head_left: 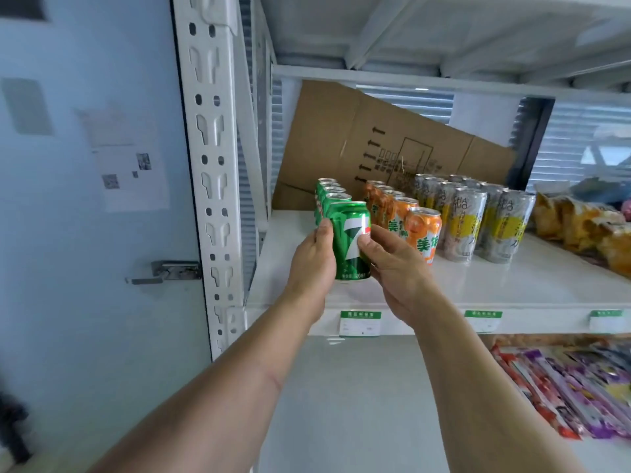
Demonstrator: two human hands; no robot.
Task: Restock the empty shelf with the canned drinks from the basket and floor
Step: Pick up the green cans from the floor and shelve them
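Both hands are on one green aluminium soda can (350, 242) with a big white "7" on it — the left hand (312, 264) wraps its left side with the thumb up near the top rim, and the right hand (397, 264) pinches the right side, thumb pressed on the label. Fingers of both are curled and gripping the can, which stands upright at the front end of a row of matching green cans (329, 192) on the white metal shelf (495, 285), its base right at the shelf surface; can't tell if it's fully resting there.

Just to the right there's a row of orange cans (403, 216), then two rows of taller silver-and-yellow cans (478, 216), and further right some yellow-orange snack bags (587, 227). A flattened brown cardboard box (375, 141) leans tilted against the back of the shelf behind the cans. Green-and-white price tags (360, 323) hang off the front edge — and the shelf below holds purple and red flat packets (563, 387).
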